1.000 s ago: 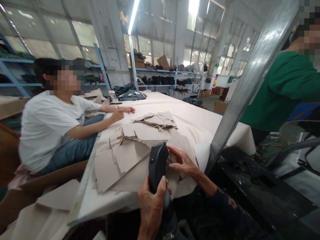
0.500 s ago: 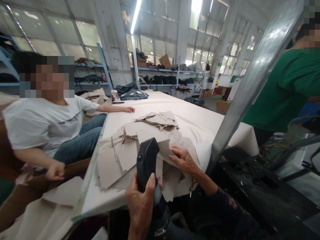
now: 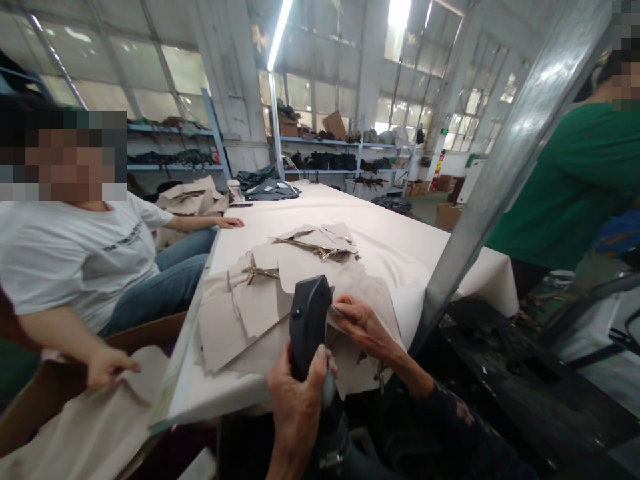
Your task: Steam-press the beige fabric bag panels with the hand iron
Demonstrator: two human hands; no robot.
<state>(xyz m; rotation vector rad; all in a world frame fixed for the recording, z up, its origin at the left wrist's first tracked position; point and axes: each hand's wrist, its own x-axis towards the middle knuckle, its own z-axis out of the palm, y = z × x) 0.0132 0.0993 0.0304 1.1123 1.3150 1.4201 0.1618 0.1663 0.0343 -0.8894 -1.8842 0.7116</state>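
My left hand [image 3: 297, 397] is wrapped round a black nozzle [image 3: 309, 327] on a thick dark hose [image 3: 336, 437], held upright at the table's near edge. Just right of the nozzle's tip, my right hand [image 3: 363, 327] has its thumb and fingers pinched on a beige fabric piece, mostly hidden behind the nozzle and the fingers. Under and behind both hands lie several overlapping beige fabric pieces [image 3: 220, 327]. Brass-coloured metal clips [image 3: 260, 271] rest on them, and a further stack of pieces [image 3: 320, 237] lies behind.
A slanted metal post [image 3: 480, 200] rises right of the white-covered table [image 3: 350, 200]. On the left sits a co-worker in a white shirt [image 3: 90, 247], one hand on beige fabric [image 3: 100, 413] in a box. Another person in green [image 3: 555, 180] stands at right.
The nozzle and my left hand have shifted right, close to my right fingers, covering most of the fabric piece. The seated co-worker has leaned left and reached one hand down onto the boxed fabric.
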